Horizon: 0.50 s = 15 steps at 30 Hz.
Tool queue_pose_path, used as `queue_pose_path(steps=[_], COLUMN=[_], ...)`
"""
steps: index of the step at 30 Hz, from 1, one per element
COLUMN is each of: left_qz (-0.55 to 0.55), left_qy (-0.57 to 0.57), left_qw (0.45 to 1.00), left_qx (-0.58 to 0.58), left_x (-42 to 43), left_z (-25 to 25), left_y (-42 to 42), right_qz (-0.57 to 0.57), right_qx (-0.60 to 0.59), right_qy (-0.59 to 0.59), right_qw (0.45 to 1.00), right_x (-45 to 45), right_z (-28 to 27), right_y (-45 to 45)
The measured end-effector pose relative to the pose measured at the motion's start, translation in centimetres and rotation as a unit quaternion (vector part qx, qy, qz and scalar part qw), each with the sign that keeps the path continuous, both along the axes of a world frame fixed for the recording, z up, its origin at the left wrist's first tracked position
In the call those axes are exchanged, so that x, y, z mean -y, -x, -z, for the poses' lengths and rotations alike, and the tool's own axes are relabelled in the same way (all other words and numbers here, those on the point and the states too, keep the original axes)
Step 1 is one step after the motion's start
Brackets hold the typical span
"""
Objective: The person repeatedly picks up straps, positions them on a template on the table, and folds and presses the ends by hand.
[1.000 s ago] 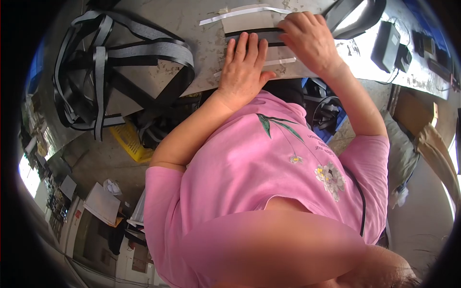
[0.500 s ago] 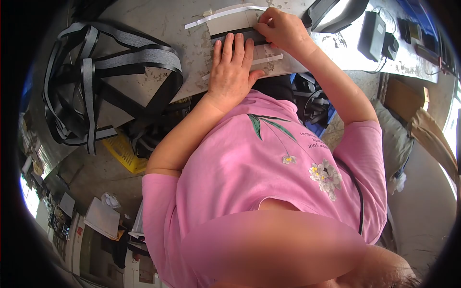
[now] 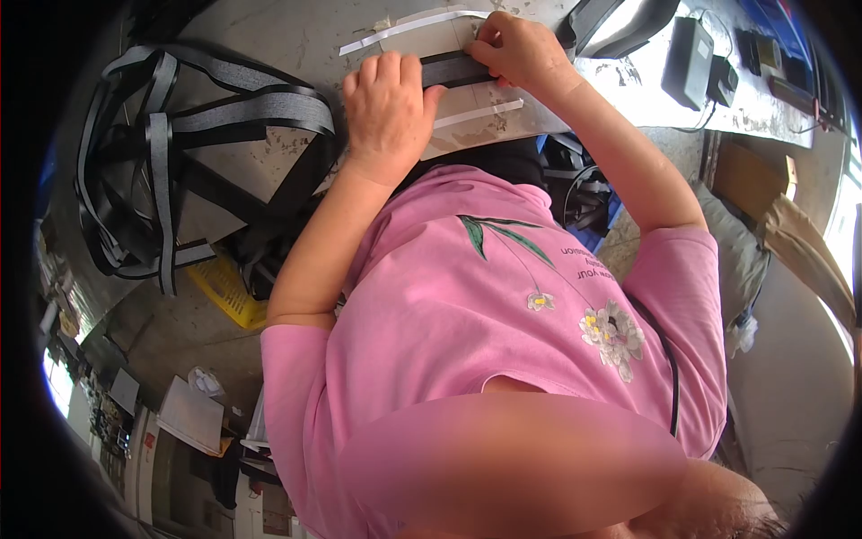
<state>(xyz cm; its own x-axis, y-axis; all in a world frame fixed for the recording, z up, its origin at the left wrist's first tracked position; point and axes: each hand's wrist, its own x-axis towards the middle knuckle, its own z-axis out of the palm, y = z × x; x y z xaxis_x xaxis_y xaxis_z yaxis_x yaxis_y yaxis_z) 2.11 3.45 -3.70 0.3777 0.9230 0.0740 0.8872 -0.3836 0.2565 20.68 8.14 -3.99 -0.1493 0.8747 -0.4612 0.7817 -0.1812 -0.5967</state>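
Note:
A black-and-grey webbing strap (image 3: 449,70) lies over a flat board (image 3: 449,40) marked with white strips, and runs between my two hands. My left hand (image 3: 386,117) is at the strap's left part, fingers curled over it and the thumb against its near side; the fingertips are partly hidden. My right hand (image 3: 521,52) pinches the strap farther right, with fingers bent and knuckles raised. One white strip (image 3: 413,31) lies beyond the strap, another white strip (image 3: 476,113) on the near side.
Looped webbing (image 3: 242,112) is heaped on the left of the worn metal table (image 3: 350,22). More strap (image 3: 620,27) lies at the upper right, near a black power adapter (image 3: 690,63) with a cord. A yellow basket (image 3: 224,292) and a blue crate (image 3: 597,225) stand below the table edge.
My left hand has slid left from lying flat on the strap and its fingers are now curled. My right hand stays at nearly the same spot, still pinching.

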Motion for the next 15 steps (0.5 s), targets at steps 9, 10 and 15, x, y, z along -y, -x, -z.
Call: queue_pose_path(steps=[9, 10, 15], left_qz=[-0.063, -0.141, -0.21], left_qy=[0.173, 0.295, 0.454], left_qw=[0.962, 0.848, 0.626], left_qx=[0.2, 0.416, 0.599], left_x=[-1.4, -1.0, 1.3], left_z=[0.3, -0.1, 0.4], left_y=[0.1, -0.2, -0.7], right_qz=[0.002, -0.001, -0.019], right_qx=[0.022, 0.021, 0.019], right_qy=[-0.024, -0.033, -0.082], right_qw=[0.999, 0.999, 0.996], right_x=[0.0, 0.0, 0.2], right_z=[1.2, 1.3, 1.8], right_y=[0.6, 0.6, 1.1])
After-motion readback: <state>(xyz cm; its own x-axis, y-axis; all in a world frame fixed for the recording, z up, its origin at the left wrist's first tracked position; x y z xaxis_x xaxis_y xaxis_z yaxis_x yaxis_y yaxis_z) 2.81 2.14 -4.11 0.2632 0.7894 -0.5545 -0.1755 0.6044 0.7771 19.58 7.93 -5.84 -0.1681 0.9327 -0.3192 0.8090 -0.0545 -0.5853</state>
